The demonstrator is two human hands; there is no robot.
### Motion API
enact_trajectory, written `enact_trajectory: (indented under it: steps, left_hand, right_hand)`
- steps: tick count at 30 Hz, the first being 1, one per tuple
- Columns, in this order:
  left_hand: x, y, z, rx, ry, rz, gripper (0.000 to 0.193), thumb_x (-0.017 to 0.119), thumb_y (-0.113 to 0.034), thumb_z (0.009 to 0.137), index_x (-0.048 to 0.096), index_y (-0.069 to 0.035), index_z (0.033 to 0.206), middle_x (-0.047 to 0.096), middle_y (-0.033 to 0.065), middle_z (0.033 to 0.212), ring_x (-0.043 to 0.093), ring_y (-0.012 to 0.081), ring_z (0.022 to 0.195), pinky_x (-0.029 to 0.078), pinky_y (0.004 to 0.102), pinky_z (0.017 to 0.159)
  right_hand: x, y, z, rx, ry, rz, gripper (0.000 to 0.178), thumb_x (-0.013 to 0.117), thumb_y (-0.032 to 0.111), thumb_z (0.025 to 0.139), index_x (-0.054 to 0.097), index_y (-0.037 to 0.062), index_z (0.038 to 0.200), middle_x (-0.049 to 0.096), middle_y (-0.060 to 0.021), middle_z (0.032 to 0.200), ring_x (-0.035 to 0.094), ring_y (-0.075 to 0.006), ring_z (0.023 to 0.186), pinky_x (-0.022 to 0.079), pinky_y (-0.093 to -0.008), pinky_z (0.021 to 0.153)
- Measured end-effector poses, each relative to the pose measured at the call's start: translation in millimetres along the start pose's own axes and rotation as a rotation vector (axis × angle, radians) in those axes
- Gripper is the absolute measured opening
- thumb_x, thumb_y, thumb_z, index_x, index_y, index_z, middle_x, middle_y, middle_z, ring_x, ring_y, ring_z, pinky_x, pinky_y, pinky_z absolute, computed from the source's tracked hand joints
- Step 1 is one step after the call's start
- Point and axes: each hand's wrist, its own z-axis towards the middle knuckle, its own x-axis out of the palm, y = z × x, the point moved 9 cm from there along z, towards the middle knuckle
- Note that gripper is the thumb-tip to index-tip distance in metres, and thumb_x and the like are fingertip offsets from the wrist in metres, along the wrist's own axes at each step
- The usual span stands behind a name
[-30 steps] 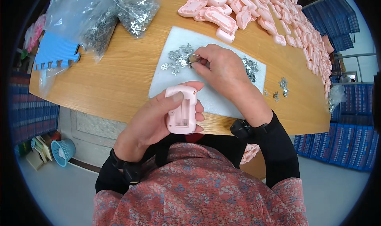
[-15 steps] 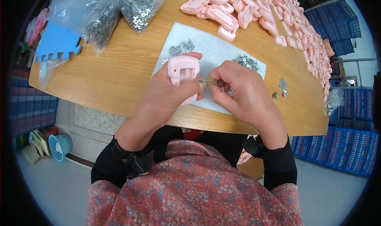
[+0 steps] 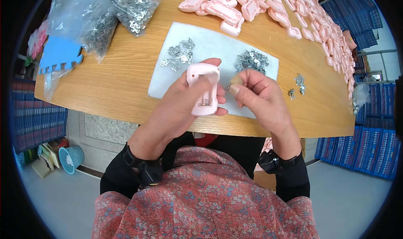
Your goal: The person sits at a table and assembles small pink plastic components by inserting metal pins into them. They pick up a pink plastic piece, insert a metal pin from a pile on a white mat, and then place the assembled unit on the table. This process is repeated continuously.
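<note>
In the left of the hands (image 3: 178, 98), a pink casing (image 3: 205, 100)

Place: small assembly workshop, judging by parts kept in bulk.
Bench (image 3: 117, 73): wood-topped, laid out for handwork.
Pink shells (image 3: 333, 56): many, heaped along the far and right sides.
Metal pieces (image 3: 252, 61): small, loose, in piles on a white mat (image 3: 212, 41).
Clear bags (image 3: 136, 12): filled with similar metal, far left.
Left hand (image 3: 170, 106): holds a single pink case (image 3: 205, 110).
Blue stacks (image 3: 367, 151): tray-like, ranged at both sides; contents too small to tell.
Floor (image 3: 336, 197): plain, pale grey.
</note>
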Motion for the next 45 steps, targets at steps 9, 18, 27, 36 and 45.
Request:
enact_trajectory:
  steps: [9, 18, 27, 36, 45]
  left_hand:
    - [4, 15, 3, -0.108, 0.092, -0.024, 0.055, 0.022, -0.041, 0.106, 0.039, -0.005, 0.145, 0.066, 0.0111, 0.098, 0.068, 0.0235, 0.086, 0.061, 0.0459, 0.074]
    - [-2, 22, 6, -0.181, 0.024, 0.076, 0.053, 0.023, -0.041, 0.107, 0.044, -0.007, 0.141, 0.066, 0.0116, 0.097, 0.068, 0.0226, 0.084, 0.061, 0.0441, 0.069]
    - [-1, 19, 4, -0.146, 0.084, 0.032, 0.055, 0.022, -0.041, 0.107, 0.033, -0.006, 0.148, 0.066, 0.0154, 0.095, 0.068, 0.0269, 0.083, 0.06, 0.0428, 0.069]
    - [-1, -2, 3, 0.171, 0.057, 0.598, 0.04, 0.045, -0.018, 0.103, 0.046, -0.002, 0.14, 0.064, 0.0064, 0.106, 0.063, 0.0117, 0.088, 0.053, 0.0282, 0.078]
    - [27, -16, -5, 0.368, 0.029, 1.212, 0.035, 0.055, -0.004, 0.093, 0.054, 0.001, 0.127, 0.065, 0.0054, 0.098, 0.062, 0.0111, 0.081, 0.052, 0.029, 0.071]
  right_hand:
    - [8, 41, 2, -0.304, -0.069, -0.516, 0.013, 0.065, 0.01, 0.089, 0.058, -0.0006, 0.087, 0.06, -0.0138, 0.078, 0.06, -0.0281, 0.071, 0.048, -0.0363, 0.065]
    - [29, 57, -7, -0.421, -0.187, -0.943, 0.01, 0.067, 0.008, 0.083, 0.062, 0.0024, 0.089, 0.064, -0.0143, 0.083, 0.063, -0.034, 0.076, 0.052, -0.0412, 0.067]
    - [-7, 16, 2, -0.142, -0.172, -0.398, 0.016, 0.067, 0.011, 0.09, 0.064, 0.0012, 0.104, 0.062, -0.0074, 0.082, 0.061, -0.0155, 0.073, 0.05, -0.0292, 0.066]
    - [3, -16, -2, 0.151, 0.018, 0.211, 0.018, 0.068, 0.016, 0.094, 0.06, 0.0015, 0.103, 0.059, 0.0029, 0.081, 0.052, -0.0038, 0.068, 0.043, -0.0187, 0.062]
    - [2, -26, -10, 0.072, -0.016, 0.24, 0.019, 0.066, 0.013, 0.095, 0.056, 0.0029, 0.106, 0.062, 0.0011, 0.082, 0.053, -0.0037, 0.069, 0.044, -0.0193, 0.063]
